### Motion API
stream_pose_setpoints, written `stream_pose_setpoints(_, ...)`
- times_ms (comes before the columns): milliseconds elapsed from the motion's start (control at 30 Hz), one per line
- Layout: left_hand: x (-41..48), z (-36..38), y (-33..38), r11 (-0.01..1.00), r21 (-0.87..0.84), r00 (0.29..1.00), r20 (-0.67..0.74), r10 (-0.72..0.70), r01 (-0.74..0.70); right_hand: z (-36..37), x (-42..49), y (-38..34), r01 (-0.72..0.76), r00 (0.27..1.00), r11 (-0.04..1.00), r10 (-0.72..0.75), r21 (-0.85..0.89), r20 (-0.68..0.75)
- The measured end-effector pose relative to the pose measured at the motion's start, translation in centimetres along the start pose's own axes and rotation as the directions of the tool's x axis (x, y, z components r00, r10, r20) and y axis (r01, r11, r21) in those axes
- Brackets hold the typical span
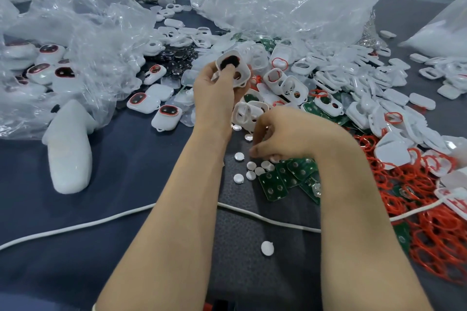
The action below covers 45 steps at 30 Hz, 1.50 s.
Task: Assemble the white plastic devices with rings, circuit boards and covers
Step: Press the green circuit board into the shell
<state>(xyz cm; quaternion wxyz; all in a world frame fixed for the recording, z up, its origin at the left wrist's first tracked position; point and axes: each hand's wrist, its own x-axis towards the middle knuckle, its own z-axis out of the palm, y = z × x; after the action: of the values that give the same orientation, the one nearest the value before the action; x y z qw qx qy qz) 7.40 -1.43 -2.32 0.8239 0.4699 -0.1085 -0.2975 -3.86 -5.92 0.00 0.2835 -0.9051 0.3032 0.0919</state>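
My left hand (216, 88) holds a white plastic shell (236, 68) lifted above the table, its thumb pressed on a dark round part in one opening. My right hand (280, 134) hovers low over small white round caps (251, 166), fingers curled downward; whether it pinches a cap is hidden. Green circuit boards (274, 185) lie just under the right wrist. Loose red rings (427, 225) are heaped at the right. More empty white shells (285, 83) are piled beyond both hands.
Finished white devices (165, 115) with red-rimmed dark windows lie at the left, several inside a clear plastic bag (75, 40). A white foam piece (69, 149) stands at the left. A white cable (108, 219) crosses the blue tabletop. Large clear bags (285, 0) sit behind.
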Motion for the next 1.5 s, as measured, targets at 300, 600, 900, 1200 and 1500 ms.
stream_pose_setpoints(300, -0.6, 0.2, 0.5, 0.948, -0.148, 0.92, 0.321, -0.223, 0.282, 1.5, 0.6, -1.5, 0.02, 0.998, 0.995, -0.014, -0.097, 0.058)
stream_pose_setpoints(600, 0.3, -0.3, -1.1, 0.986, 0.146, 0.994, 0.052, -0.092, 0.084, 0.8, 1.5, 0.5, 0.092, 0.959, 0.971, -0.027, 0.221, -0.283)
stream_pose_setpoints(900, -0.2, 0.0, -1.8, 0.947, 0.315, 0.991, 0.136, 0.017, -0.06, 0.3, 2.6, 1.2, 0.418, 0.753, 0.518, 0.262, 0.746, -0.604)
stream_pose_setpoints(1200, -0.3, 0.1, -2.0, 0.923, 0.372, 0.988, 0.146, 0.041, -0.094, 0.1, 2.4, 1.3, 0.471, 0.852, 0.088, 0.212, 0.878, -0.479)
stream_pose_setpoints(1500, 0.0, 0.3, -2.5, 0.928, 0.352, 0.991, 0.091, 0.099, -0.125, 0.8, 3.0, 1.5, 0.487, 0.675, 0.547, 0.258, 0.68, -0.691)
